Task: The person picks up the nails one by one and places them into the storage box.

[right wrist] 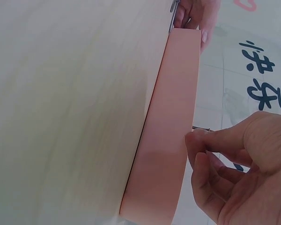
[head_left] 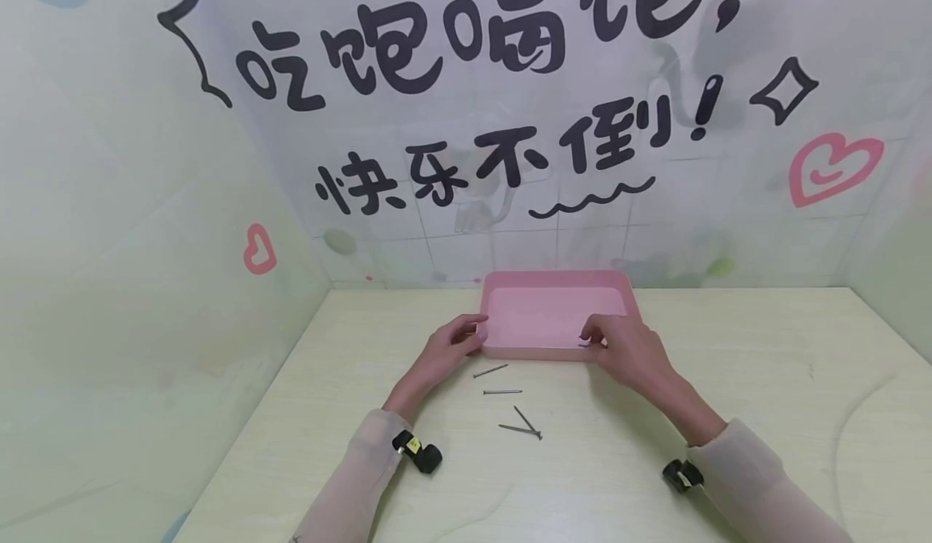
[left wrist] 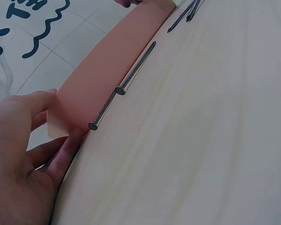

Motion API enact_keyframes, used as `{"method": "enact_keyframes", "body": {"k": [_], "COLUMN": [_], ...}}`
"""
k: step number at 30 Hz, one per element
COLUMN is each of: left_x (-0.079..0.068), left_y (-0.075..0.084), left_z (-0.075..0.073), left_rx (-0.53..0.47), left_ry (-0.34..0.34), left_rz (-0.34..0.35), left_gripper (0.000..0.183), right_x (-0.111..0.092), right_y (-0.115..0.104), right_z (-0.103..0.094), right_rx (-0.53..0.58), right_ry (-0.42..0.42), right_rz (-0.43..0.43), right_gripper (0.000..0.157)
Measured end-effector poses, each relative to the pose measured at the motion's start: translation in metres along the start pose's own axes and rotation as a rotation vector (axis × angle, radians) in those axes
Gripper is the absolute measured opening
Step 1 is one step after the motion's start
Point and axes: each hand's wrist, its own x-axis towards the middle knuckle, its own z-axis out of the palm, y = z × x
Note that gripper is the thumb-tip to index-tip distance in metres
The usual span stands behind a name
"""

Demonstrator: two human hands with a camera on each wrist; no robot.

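Note:
A pink rectangular tray (head_left: 553,354) stands on the table against the back wall. My left hand (head_left: 449,345) holds its left end; in the left wrist view the fingers (left wrist: 40,101) curl about the corner. Over the front rim, toward the right, my right hand (head_left: 628,351) pinches a nail (right wrist: 201,128) between thumb and fingertips. Most of that nail is hidden by the fingers. Several loose nails lie in front of the tray: one nail (head_left: 490,371) close to it, another nail (head_left: 502,392) nearer me, and a crossed pair (head_left: 530,430) nearest.
The light wooden table (head_left: 582,478) extends in front and to both sides. Behind the tray hangs a pale printed sheet (head_left: 437,243) with dark lettering. Similar pale walls (head_left: 146,284) bound the left and right sides. Both sleeves carry small black wrist cameras (head_left: 418,451).

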Motion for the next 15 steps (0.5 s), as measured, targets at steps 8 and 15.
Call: {"method": "enact_keyframes", "body": {"k": [8,15], "left_x": [0.0004,0.0002], "left_y": [-0.0001,-0.0018], "left_z": [0.0007,0.0010], "left_rx": [-0.002,-0.002], "left_ry": [0.006,0.010], "left_rz": [-0.001,0.005], "left_gripper": [0.040,0.040], "right_x": [-0.0001,-0.0002], "right_y": [-0.0008,-0.0010], "right_z": [0.0003,-0.0008], "right_rx": [0.001,-0.001], "right_ry": [0.000,-0.009], "right_rz": [0.012,0.009], "right_gripper": [0.009,0.010]}}
